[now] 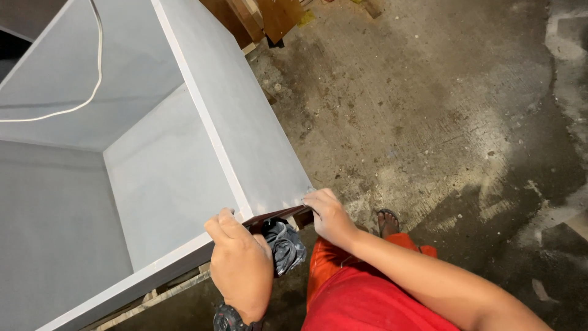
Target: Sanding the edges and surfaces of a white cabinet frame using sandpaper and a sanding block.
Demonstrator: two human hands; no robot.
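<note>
A large grey cabinet box [239, 122] stands open toward me, its near corner right in front of my body. My left hand [240, 263] is closed around a crumpled dark grey rag [286, 245] and presses against the cabinet's front edge near that corner. A dark watch sits on that wrist. My right hand [327, 214] rests with fingers bent on the corner of the grey side panel, touching its lower edge where a dark brown strip [275, 217] shows. I wear red clothes.
A white cord [92, 92] hangs across the cabinet's inside. Stained concrete floor [441, 122] spreads to the right. Brown wooden boards [263, 18] lean at the top. My sandalled foot [388, 222] stands on the floor just beyond the corner. Wooden supports show under the cabinet.
</note>
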